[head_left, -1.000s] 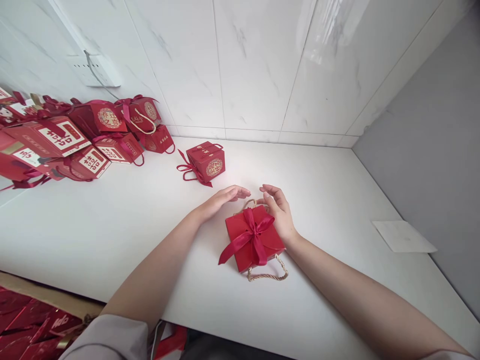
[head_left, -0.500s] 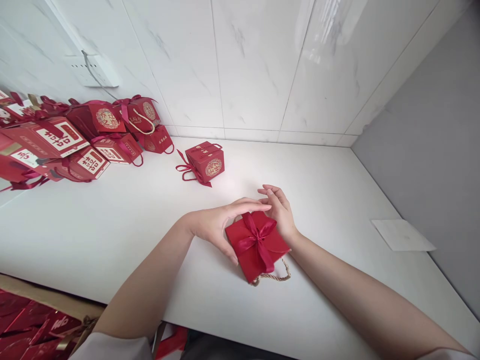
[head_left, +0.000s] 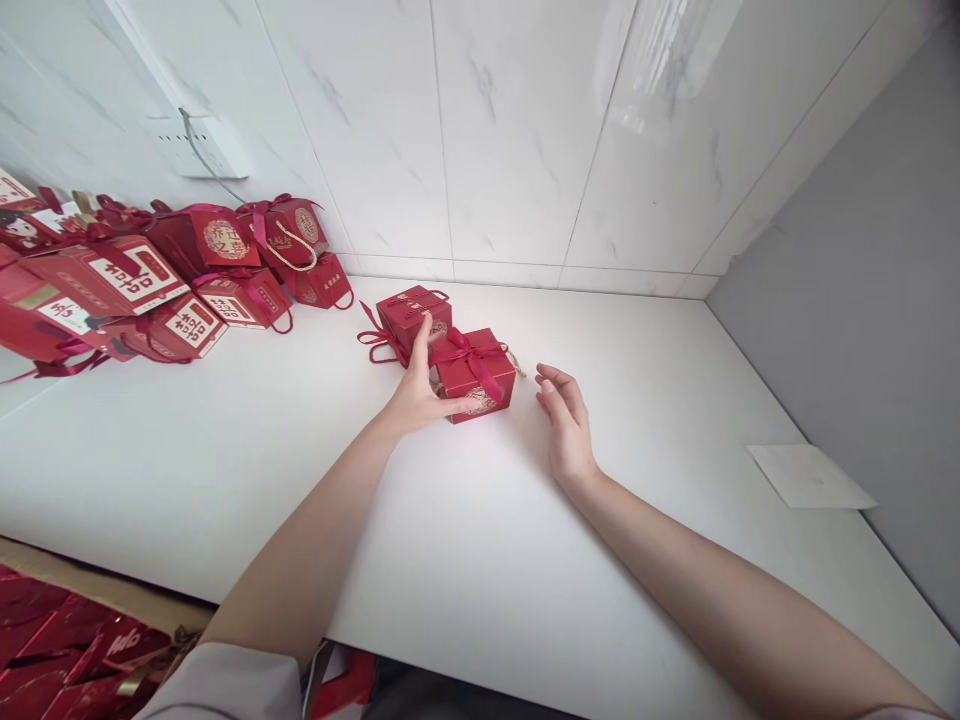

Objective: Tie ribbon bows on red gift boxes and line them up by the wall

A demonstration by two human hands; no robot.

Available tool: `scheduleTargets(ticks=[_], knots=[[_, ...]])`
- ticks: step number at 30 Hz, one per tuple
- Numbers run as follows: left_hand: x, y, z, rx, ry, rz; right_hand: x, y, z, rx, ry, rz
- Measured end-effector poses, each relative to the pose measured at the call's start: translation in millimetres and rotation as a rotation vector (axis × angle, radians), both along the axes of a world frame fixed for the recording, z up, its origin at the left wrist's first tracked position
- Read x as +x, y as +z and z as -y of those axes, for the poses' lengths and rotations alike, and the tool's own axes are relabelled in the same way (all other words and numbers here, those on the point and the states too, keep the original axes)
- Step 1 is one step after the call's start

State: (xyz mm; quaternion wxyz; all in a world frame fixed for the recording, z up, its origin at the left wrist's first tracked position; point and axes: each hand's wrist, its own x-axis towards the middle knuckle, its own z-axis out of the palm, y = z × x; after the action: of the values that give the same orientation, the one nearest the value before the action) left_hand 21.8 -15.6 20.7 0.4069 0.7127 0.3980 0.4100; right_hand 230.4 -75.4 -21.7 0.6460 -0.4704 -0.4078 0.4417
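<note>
My left hand (head_left: pixel 420 392) grips the left side of a red gift box (head_left: pixel 487 372) with a dark red ribbon bow on top and a gold cord handle at its right. Its thumb lies along the front, near a gold round emblem. Just behind and to the left sits another red box (head_left: pixel 407 308) with a ribbon and cord, partly hidden by my left hand and the first box. My right hand (head_left: pixel 568 425) is to the right of the bowed box, apart from it, fingers loosely curved and holding nothing.
Many red boxes (head_left: pixel 146 275) are piled at the left against the tiled wall. A white paper (head_left: pixel 810 476) lies at the right by the grey panel. An open carton (head_left: pixel 97 590) of red packaging stands below the table (head_left: pixel 465 590) at lower left.
The bowed box has moved away from me and to the left, beside the other box, with my left hand on it. My right hand is now clear of it.
</note>
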Motion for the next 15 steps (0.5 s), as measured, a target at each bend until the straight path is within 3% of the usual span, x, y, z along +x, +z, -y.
scheduleTargets(ticks=[5,10,15], knots=[[6.2,-12.2,-3.3,-0.163,-0.021,0.015,-0.9,-1.7,-2.0,0.031,0.168,0.066],[11.8,-4.7,2.9,-0.021,0.031,-0.001,-3.6,0.9,-0.7,0.08,0.257,0.073],[9.8,-0.3,4.1,0.175,-0.003,-0.071,-4.3,1.7,-0.5,0.079,0.278,0.062]])
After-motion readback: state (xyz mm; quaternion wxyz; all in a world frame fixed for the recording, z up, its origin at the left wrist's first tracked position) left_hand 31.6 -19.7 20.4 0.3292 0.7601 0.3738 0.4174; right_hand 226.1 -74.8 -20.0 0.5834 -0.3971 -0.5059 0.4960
